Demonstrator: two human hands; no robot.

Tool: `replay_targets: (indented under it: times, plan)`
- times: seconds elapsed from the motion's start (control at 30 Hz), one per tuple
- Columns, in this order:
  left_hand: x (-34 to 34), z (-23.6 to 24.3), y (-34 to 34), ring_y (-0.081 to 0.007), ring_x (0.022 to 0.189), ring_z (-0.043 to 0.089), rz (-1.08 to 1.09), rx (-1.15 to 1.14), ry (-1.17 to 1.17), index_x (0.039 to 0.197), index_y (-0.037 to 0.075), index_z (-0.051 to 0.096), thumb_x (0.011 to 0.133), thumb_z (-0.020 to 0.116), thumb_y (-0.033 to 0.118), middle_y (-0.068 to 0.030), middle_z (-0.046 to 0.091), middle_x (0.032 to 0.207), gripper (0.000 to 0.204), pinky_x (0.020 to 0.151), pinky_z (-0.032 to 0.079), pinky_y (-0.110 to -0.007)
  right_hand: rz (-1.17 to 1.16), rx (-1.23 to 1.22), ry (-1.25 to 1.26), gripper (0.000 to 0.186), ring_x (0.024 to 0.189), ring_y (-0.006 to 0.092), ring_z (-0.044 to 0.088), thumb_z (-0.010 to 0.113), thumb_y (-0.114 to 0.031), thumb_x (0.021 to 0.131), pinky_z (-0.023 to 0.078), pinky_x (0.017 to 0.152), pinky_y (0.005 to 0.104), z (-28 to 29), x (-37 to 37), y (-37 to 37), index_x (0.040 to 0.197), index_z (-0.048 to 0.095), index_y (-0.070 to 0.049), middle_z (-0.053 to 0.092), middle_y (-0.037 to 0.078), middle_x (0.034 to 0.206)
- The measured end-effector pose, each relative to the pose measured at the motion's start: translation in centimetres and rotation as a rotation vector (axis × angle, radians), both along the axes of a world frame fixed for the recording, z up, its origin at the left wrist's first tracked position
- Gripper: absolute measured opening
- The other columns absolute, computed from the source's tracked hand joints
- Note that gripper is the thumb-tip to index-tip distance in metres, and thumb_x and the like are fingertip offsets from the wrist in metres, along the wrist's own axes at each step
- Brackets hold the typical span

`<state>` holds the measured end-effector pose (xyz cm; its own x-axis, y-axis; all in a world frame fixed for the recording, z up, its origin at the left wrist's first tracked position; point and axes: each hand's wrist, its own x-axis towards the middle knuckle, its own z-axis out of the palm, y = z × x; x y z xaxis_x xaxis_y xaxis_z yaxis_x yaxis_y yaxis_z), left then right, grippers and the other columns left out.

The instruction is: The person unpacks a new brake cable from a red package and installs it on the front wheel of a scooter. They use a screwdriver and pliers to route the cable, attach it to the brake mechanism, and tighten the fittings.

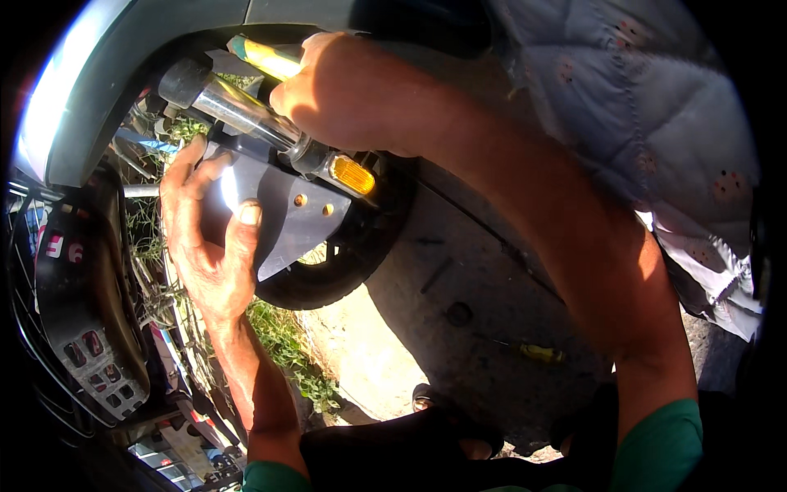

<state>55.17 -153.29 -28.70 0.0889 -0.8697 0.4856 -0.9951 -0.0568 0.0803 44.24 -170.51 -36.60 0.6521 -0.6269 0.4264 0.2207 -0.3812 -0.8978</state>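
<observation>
My left hand [215, 238] grips a grey panel [291, 230] with small holes, its fingers curled over the upper left edge and its thumb on the face. My right hand [332, 94] is closed on a yellow-handled tool [270, 57] above a chrome fork tube [239, 111]; the tool's working tip is not clear. An amber reflector [352, 175] sits at the lower end of the tube, beside the panel. A black tyre [322, 292] lies behind the panel. A dark fairing [106, 98] arches over the upper left.
A quilted pale cover [623, 123] hangs at the upper right. A cable [492, 238] runs diagonally beneath my right forearm. On the shaded ground lie a screwdriver [541, 353] and a dark round part [459, 313]. A black perforated part [86, 312] and weeds [291, 336] are at left.
</observation>
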Motion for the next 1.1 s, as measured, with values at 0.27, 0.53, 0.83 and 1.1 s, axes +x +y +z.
replay_targets:
  times: [0.27,0.53,0.83,1.1]
  plan:
    - [0.3,0.3,0.2,-0.0326,0.129,0.048,-0.018,0.02,-0.035,0.118,0.01,0.066,0.086,0.064,0.047,-0.0173,0.053,0.137,0.049,0.109,0.036,-0.048,0.298,0.545,0.019,0.026,0.047,0.0094,0.043,0.058,-0.018,0.083,0.033,0.046,0.0276,0.4,-1.3,-0.3,0.06,0.051,-0.009,0.044,0.0,0.054]
    - [0.2,0.2,0.2,-0.0348,0.122,0.053,-0.021,-0.027,0.01,0.112,0.005,0.067,0.079,0.07,0.037,-0.0199,0.055,0.131,0.046,0.102,0.041,-0.046,0.374,0.577,0.046,0.026,0.046,0.009,0.042,0.055,-0.019,0.087,0.031,0.048,0.0286,-0.3,-0.8,-0.5,0.064,0.053,-0.009,0.046,-0.001,0.058]
    - [0.3,0.1,-0.1,-0.0351,0.123,0.052,-0.051,-0.028,0.024,0.111,0.004,0.067,0.079,0.07,0.033,-0.0204,0.055,0.131,0.044,0.103,0.041,-0.047,0.149,0.388,0.182,0.021,0.052,0.0123,0.047,0.062,-0.025,0.084,0.038,0.054,0.0301,-0.6,-3.1,-0.1,0.079,0.059,-0.004,0.052,0.002,0.063]
    - [0.4,-0.2,0.3,-0.0336,0.124,0.052,-0.06,-0.039,0.104,0.112,0.003,0.068,0.079,0.071,0.029,-0.0192,0.054,0.133,0.041,0.103,0.041,-0.046,-0.097,0.244,0.395,0.057,0.079,0.0229,0.063,0.067,-0.037,0.086,0.048,0.077,0.0377,-5.6,-6.7,1.8,0.118,0.059,0.009,0.068,0.018,0.089]
